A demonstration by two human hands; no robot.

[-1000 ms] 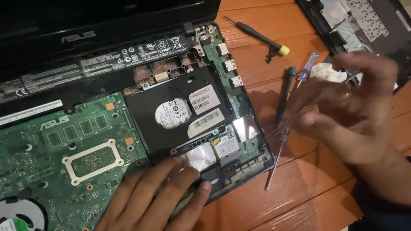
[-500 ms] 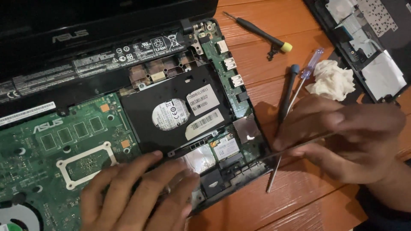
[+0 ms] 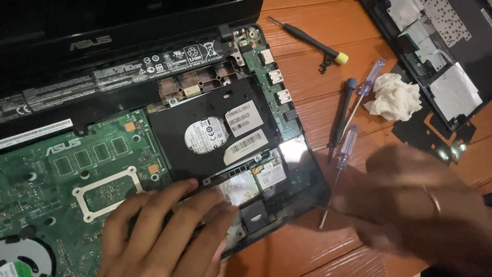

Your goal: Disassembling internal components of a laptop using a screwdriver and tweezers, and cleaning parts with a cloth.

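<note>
We observe an opened laptop point(image 3: 154, 133) lying on a wooden tabletop point(image 3: 307, 251), its green circuit board point(image 3: 66, 179) exposed at 9 o'clock and a black hard drive point(image 3: 210, 131) seated near the centre of the view. Our left hand point(image 3: 164, 231) rests flat at 7 o'clock, fingers spread and extended, fingertips touching the lower edge of the hard drive and the board beside it; it holds nothing. Our right hand point(image 3: 410, 205) sits at 4 o'clock, blurred, with a ring on one finger. It lies over the lower shaft of a clear-handled screwdriver point(image 3: 341, 166), whose tip shows just below the fingers; we cannot tell whether the fingers are closed on it. A dark-handled screwdriver point(image 3: 342, 110) and a second clear-handled one point(image 3: 366, 87) lie just beside it, toward 2 o'clock. A crumpled white tissue point(image 3: 393, 97) lies near these. A black screwdriver with a yellow end point(image 3: 307, 38) lies at 1 o'clock. A detached keyboard panel point(image 3: 441, 56) occupies the 2 o'clock corner.
</note>
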